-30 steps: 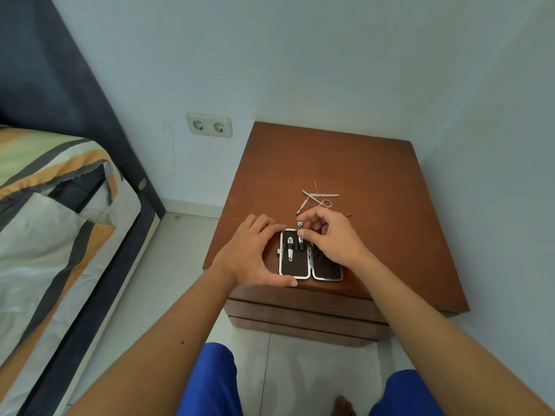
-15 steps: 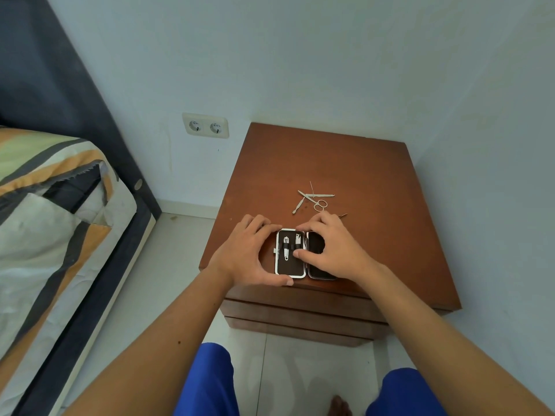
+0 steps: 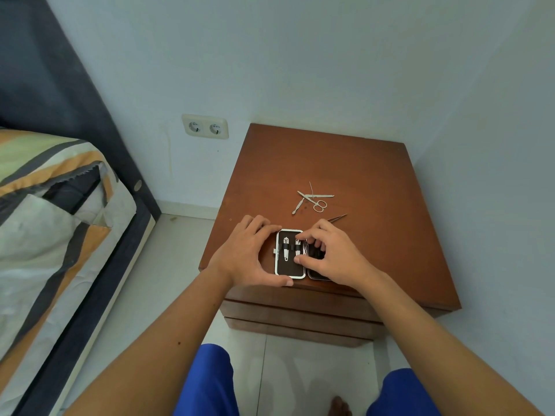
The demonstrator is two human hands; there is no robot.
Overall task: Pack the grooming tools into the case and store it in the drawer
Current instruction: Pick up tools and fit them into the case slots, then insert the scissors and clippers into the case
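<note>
manicure case [image 3: 289, 267] lies open right at the front edge of the wooden nightstand [image 3: 375, 175], plenty of bare top behind. left hand [image 3: 249, 253] curls round its left side, right hand [image 3: 330, 256] pinches a nail clipper [image 3: 298, 247] in it. scissors [image 3: 315, 202] lie loose behind. no readable writing.

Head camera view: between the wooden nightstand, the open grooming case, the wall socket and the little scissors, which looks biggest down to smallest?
1. Wooden nightstand, by far the largest.
2. Wall socket and open grooming case: they look about alike, and the case lies nearer the camera and partly under the hands, so I won't rank them.
3. Little scissors, the smallest.
</note>
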